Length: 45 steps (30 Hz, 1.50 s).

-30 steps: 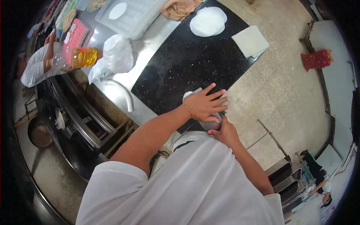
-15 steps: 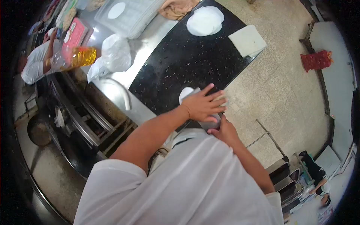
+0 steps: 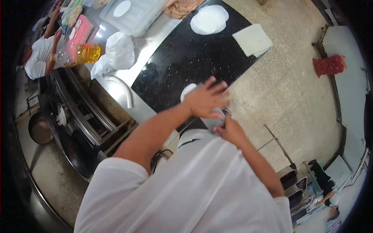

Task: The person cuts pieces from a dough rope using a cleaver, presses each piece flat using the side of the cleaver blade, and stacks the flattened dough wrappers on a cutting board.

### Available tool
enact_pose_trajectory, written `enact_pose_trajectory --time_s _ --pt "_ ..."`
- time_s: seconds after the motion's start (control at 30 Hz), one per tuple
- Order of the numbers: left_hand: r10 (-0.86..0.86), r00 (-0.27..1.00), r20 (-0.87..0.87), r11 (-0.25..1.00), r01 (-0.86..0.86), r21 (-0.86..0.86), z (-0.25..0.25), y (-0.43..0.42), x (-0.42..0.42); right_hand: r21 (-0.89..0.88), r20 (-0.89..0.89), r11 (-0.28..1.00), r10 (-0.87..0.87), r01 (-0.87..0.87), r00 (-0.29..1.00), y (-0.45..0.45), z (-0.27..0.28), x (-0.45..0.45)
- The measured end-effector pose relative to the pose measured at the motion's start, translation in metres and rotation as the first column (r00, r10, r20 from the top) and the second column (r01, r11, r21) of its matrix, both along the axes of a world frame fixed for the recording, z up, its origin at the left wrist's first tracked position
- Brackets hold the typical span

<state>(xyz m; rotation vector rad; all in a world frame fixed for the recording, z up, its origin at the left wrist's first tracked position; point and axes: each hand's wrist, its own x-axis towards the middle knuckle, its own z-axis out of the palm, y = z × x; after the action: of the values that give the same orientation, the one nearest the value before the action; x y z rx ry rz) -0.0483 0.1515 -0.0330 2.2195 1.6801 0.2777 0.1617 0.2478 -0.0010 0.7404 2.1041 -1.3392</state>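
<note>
My right hand [image 3: 232, 131] is wrapped around the handle end of a broad grey cleaver [image 3: 211, 123] at the near edge of the black speckled worktop [image 3: 175, 70]. Across the flat of its blade lies my left hand [image 3: 208, 101], fingers spread and slightly blurred. A thin white dough round [image 3: 188, 91] shows partly beside my left hand; the hand and blade hide the rest of that spot. Farther up the worktop is an overlapping pile of white dough rounds [image 3: 210, 20]. A folded white cloth [image 3: 252, 40] rests at the worktop's right edge.
A steel counter to the left carries a plastic bag [image 3: 120, 50], a bottle of yellow oil [image 3: 88, 53], a clear plastic box [image 3: 130, 15] and a brown cloth [image 3: 180, 7]. Below are a stove [image 3: 83, 105] and a wok [image 3: 42, 128]. Other people stand at far left and lower right.
My left hand has shifted slightly up and left over the blade, and my right hand has moved a little with the cleaver. More of the dough round shows. The view has tilted slightly.
</note>
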Motion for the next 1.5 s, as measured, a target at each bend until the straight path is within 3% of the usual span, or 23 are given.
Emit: enact_pose_trajectory --time_s 0.07,0.13,0.23,0.33,0.43,0.53,0.57,0.63,0.7,0.83,0.87,0.93,1.0,1.03,1.07,1.13,1.2,1.23,1.3,1.33,1.5 --pt "0.001 1.0 -0.009 0.999 0.0 0.046 -0.01 0.027 -0.002 0.078 0.07 0.987 -0.145 0.14 0.987 -0.002 -0.002 0.009" --pt "-0.019 1.0 0.011 0.997 0.018 0.068 -0.004 0.035 0.006 0.16 0.085 0.978 -0.151 0.136 0.985 0.013 -0.004 0.001" --pt "0.118 0.985 -0.129 0.989 -0.104 0.108 0.003 0.07 -0.035 0.249 0.038 0.968 -0.046 0.035 0.998 0.062 0.009 -0.049" --pt "0.228 0.967 -0.115 0.958 -0.202 0.202 0.003 0.07 -0.043 0.288 -0.049 0.958 0.026 -0.01 0.998 0.064 0.007 -0.051" --pt "0.223 0.975 -0.022 0.966 -0.218 0.135 0.016 0.032 -0.038 0.068 -0.128 0.987 -0.133 0.142 0.983 0.024 0.004 -0.034" --pt "0.06 0.997 -0.057 0.997 -0.063 -0.053 0.015 -0.022 -0.013 0.009 -0.088 1.0 -0.014 0.015 0.996 -0.012 -0.019 -0.011" --pt "0.053 0.997 -0.053 0.997 -0.056 -0.045 0.006 -0.012 -0.021 0.016 -0.085 1.0 -0.02 0.022 0.996 -0.005 -0.027 -0.017" --pt "0.074 0.994 -0.081 0.997 -0.071 0.039 0.001 0.008 -0.026 0.181 -0.014 0.978 -0.104 0.105 0.995 0.0 -0.007 -0.027" --pt "0.106 0.991 -0.088 0.989 -0.095 0.117 0.0 0.034 -0.031 0.21 0.056 0.976 -0.071 0.058 0.996 0.029 0.011 -0.051" --pt "0.192 0.971 -0.142 0.909 -0.122 0.4 0.002 0.071 -0.063 0.377 -0.065 0.923 -0.058 0.078 0.996 0.05 0.007 -0.06" --pt "0.188 0.974 -0.127 0.905 -0.121 0.408 0.0 0.077 -0.068 0.387 -0.131 0.909 -0.109 0.152 0.985 0.045 0.007 -0.058" --pt "0.378 0.924 0.061 0.826 -0.366 0.429 0.012 0.072 -0.066 0.382 -0.158 0.899 -0.164 0.213 0.974 0.014 0.004 -0.041" --pt "0.482 0.873 0.069 0.796 -0.469 0.382 0.029 0.05 -0.058 0.4 -0.143 0.853 -0.302 0.334 0.943 -0.028 0.007 -0.015" --pt "0.541 0.837 0.079 0.841 -0.541 -0.03 0.035 0.038 -0.056 0.369 -0.091 0.871 -0.315 0.325 0.945 -0.048 0.012 0.003" --pt "0.596 0.8 0.064 0.74 -0.517 -0.429 0.043 0.027 -0.055 0.34 -0.046 0.885 -0.323 0.319 0.945 -0.067 0.018 0.024" --pt "0.513 0.817 0.264 0.812 -0.361 -0.459 0.029 -0.007 -0.05 0.288 0.02 0.926 -0.262 0.245 0.965 -0.092 0.021 0.065" --pt "0.676 0.68 0.284 0.717 -0.52 -0.464 0.038 -0.029 -0.043 0.295 -0.002 0.926 -0.247 0.236 0.969 -0.1 0.021 0.09" --pt "0.677 0.677 0.29 0.721 -0.529 -0.448 0.034 -0.037 -0.041 0.275 -0.005 0.934 -0.234 0.226 0.972 -0.099 0.025 0.088" --pt "0.752 0.487 0.445 0.634 -0.72 -0.283 0.022 -0.051 -0.033 0.35 -0.056 0.894 -0.277 0.278 0.959 -0.076 0.037 0.065" --pt "0.748 0.49 0.447 0.638 -0.716 -0.283 0.019 -0.055 -0.028 0.411 -0.101 0.846 -0.327 0.339 0.94 -0.061 0.046 0.047" --pt "0.74 0.375 0.558 0.568 -0.793 -0.22 0.016 -0.059 -0.015 0.405 -0.263 0.885 -0.125 0.227 0.957 -0.001 0.017 -0.05"
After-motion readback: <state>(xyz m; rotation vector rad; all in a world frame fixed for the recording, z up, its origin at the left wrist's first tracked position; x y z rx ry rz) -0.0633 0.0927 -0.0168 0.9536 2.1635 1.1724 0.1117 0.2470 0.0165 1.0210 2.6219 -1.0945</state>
